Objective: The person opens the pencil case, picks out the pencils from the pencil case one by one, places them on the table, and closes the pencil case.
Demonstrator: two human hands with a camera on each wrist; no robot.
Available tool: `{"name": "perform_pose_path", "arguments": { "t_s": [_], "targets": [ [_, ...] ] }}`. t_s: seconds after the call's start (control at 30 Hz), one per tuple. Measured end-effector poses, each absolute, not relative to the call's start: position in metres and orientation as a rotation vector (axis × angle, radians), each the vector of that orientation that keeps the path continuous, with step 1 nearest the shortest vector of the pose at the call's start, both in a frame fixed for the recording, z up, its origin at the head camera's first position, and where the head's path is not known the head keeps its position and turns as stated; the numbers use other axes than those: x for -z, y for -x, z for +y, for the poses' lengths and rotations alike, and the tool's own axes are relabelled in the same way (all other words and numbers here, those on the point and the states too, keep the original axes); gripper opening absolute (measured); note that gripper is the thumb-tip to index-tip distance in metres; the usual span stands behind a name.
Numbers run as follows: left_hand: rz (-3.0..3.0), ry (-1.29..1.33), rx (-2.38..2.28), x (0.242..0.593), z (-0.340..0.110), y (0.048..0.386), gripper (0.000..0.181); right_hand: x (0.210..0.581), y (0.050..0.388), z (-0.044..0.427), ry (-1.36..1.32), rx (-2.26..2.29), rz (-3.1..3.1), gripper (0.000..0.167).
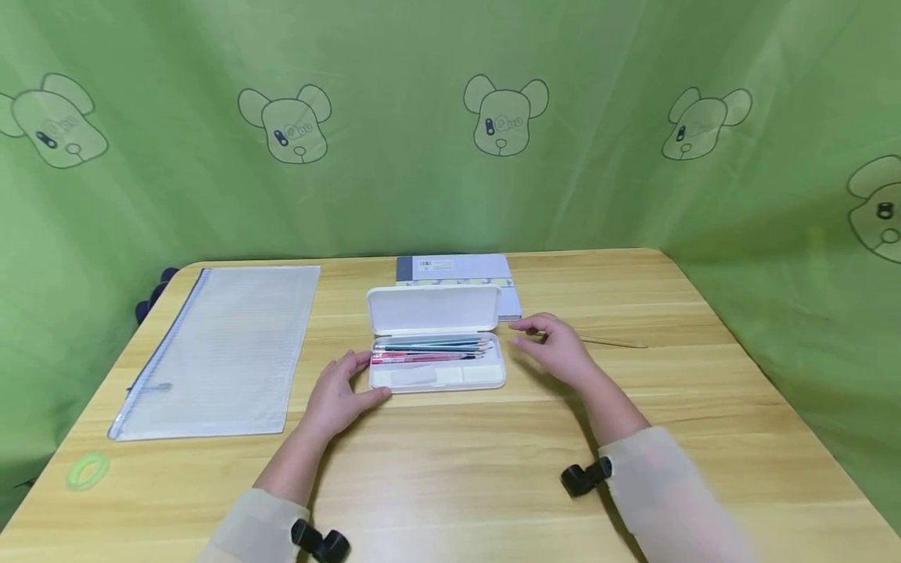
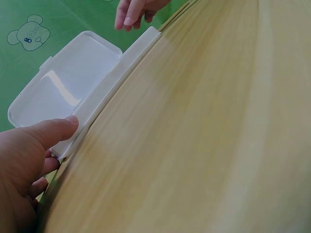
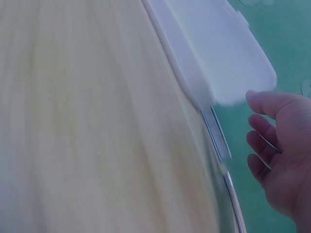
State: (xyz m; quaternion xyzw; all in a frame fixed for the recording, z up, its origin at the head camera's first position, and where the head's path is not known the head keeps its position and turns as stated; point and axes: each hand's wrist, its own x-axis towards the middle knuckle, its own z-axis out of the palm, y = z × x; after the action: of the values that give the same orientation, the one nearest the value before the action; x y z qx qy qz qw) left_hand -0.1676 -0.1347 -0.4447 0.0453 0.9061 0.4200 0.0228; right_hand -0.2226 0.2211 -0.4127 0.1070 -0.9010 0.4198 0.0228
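One smooth, rectangular white case [image 1: 433,313] lies between the left hand [image 1: 338,396], gripping its corner, and the half-spread right hand [image 1: 560,353].

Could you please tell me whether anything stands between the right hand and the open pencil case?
Nothing visible does: the right hand is just right of the pencil case, and the raised lid stands at the back, outside that gap. The left hand grips the opposite end.

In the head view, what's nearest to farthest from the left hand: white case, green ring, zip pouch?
1. White case, right of the left hand and touching it.
2. Zip pouch, to the hand's left.
3. Green ring, at the far left.
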Motion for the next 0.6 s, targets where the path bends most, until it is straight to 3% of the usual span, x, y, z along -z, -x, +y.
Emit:
{"name": "perform_pose_path", "arguments": {
  "t_s": [0.6],
  "targets": [
    [2.808, -0.138, -1.29, 0.446, -0.135, 0.169, 0.073, 0.414, 0.231, 0.167, -0.515, -1.182, -2.966, 0.023]
  ]
}}
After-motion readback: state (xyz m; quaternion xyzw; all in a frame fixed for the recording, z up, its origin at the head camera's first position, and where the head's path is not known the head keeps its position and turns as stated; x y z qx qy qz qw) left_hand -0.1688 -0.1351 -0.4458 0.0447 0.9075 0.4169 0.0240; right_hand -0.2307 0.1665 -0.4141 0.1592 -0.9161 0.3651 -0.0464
